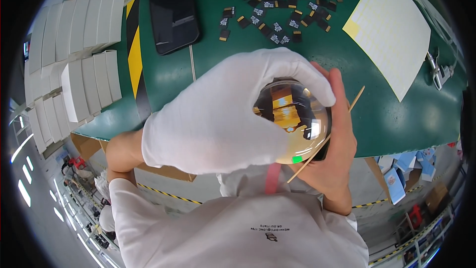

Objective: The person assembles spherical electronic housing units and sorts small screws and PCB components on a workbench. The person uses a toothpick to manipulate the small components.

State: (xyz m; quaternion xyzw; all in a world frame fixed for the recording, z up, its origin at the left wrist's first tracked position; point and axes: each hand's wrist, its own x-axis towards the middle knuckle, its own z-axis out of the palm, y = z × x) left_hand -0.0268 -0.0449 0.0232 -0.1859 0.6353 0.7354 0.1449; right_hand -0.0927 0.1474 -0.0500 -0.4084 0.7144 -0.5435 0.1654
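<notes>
A shiny domed object [297, 116] sits between the person's two hands, in front of the chest at the near edge of a green table [396, 126]. The left hand [223, 111], in a white glove, curves over the dome's left and far sides, thumb and fingers bent apart in a C around it. The bare right hand [337, 144] closes on the dome's right side, its visible fingers extended along the rim; how the hidden ones bend cannot be told. A thin wooden stick [308, 162] slants behind those fingers and across the dome's lower right edge. Beyond the hands, small black memory cards [281, 4] lie scattered, with a dark phone [173, 12] to their left and a pale label sheet [391, 34] to their right. White boxes [74, 30] stand in rows at far left.
</notes>
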